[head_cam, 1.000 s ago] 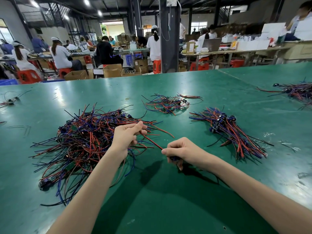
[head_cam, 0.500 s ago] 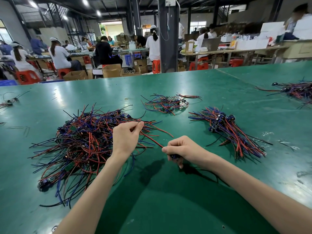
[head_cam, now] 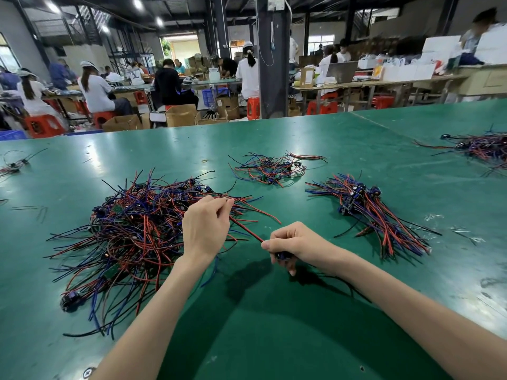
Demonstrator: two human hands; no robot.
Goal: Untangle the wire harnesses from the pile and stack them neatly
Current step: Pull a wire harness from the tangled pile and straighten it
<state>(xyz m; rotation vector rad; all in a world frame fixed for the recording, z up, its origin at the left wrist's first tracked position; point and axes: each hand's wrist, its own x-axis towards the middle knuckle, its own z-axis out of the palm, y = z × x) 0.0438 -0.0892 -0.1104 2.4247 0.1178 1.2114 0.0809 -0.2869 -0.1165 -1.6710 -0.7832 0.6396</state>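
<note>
Right hand is being kept curled round a small dark part at the near end of a red wire. Most of that part is being hidden by the fingers, so its type cannot be told. The wire's far stretch is being pinched by the left hand, thumb against forefinger, over the near edge of the tangled pile. The wire is being held straight between both hands, just right of the pile. A combed stack is being kept further right, and a looser bunch behind. Another bunch is being cut off by the right frame edge. Everything is being carried by a green table, with glare on its far part. Beyond it, seated workers, red stools, cardboard boxes and a dark pillar are being shown. Figures at far right are being blurred.
</note>
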